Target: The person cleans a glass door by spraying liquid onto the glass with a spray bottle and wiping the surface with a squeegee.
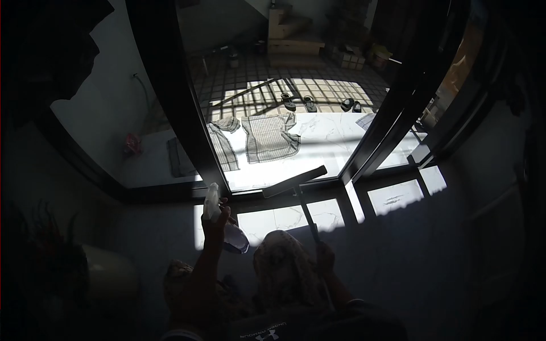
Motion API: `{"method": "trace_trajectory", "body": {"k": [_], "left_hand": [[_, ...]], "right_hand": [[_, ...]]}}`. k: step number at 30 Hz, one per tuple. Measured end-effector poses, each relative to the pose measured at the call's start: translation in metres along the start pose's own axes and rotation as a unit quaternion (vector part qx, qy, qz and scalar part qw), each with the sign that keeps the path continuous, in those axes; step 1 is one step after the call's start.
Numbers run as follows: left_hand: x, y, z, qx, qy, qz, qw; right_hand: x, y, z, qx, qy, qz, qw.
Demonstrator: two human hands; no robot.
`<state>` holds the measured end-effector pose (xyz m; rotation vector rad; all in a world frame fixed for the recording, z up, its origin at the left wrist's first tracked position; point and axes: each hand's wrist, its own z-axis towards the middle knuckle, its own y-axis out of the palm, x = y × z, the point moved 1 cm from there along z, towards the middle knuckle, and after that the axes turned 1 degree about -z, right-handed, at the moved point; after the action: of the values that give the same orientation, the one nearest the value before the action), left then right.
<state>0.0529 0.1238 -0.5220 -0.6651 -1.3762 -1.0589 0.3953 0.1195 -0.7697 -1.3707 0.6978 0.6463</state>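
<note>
My left hand (213, 225) is closed around the neck of a spray bottle (235, 238), whose pale head points up toward the dark door frame. The bottle's body hangs below my fingers on the right. In dim light my right hand (325, 258) grips the long handle of a squeegee (295, 181). Its wide dark blade is raised and tilted, with the right end higher, in front of the doorway's lower edge. Whether the blade touches anything, I cannot tell.
Dark door frames (170, 74) stand on both sides of the bright doorway. Checked cloths (267, 138) lie on the white floor beyond, near several shoes (309, 103). A pale plant pot (111, 270) stands at lower left. Wooden steps (293, 45) rise at the back.
</note>
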Motion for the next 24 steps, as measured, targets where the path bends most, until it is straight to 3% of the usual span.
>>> {"method": "trace_trajectory", "body": {"k": [2, 3, 6, 9, 10, 12, 14, 16, 24], "left_hand": [[0.002, 0.000, 0.001, 0.003, -0.016, -0.007, 1.000], [0.001, 0.001, 0.003, 0.005, -0.012, -0.014, 1.000], [0.011, 0.005, 0.006, 0.008, 0.010, -0.023, 1.000], [0.009, 0.008, 0.007, 0.016, 0.033, -0.026, 0.999], [0.010, 0.009, 0.010, 0.014, 0.042, -0.032, 0.998], [0.006, 0.010, 0.011, 0.015, 0.023, -0.037, 0.999], [0.008, 0.012, 0.011, 0.019, 0.022, -0.035, 0.999], [0.009, 0.012, 0.014, 0.021, 0.012, -0.015, 1.000], [0.012, 0.007, 0.014, 0.026, 0.037, -0.024, 0.999]], "right_hand": [[-0.039, -0.024, 0.004, 0.135, -0.080, 0.072, 0.985], [-0.055, -0.034, 0.012, 0.142, -0.138, 0.089, 0.976], [-0.136, -0.050, 0.051, 0.173, -0.166, 0.138, 0.961], [-0.214, -0.053, 0.090, 0.054, -0.143, 0.293, 0.944], [-0.235, -0.053, 0.101, 0.046, -0.197, 0.188, 0.961], [-0.293, -0.059, 0.106, 0.103, -0.279, 0.142, 0.944], [-0.331, -0.058, 0.111, 0.053, -0.215, 0.220, 0.950], [-0.351, -0.049, 0.120, 0.071, -0.276, 0.264, 0.922], [-0.340, -0.017, 0.120, 0.071, -0.274, 0.253, 0.925]]}}
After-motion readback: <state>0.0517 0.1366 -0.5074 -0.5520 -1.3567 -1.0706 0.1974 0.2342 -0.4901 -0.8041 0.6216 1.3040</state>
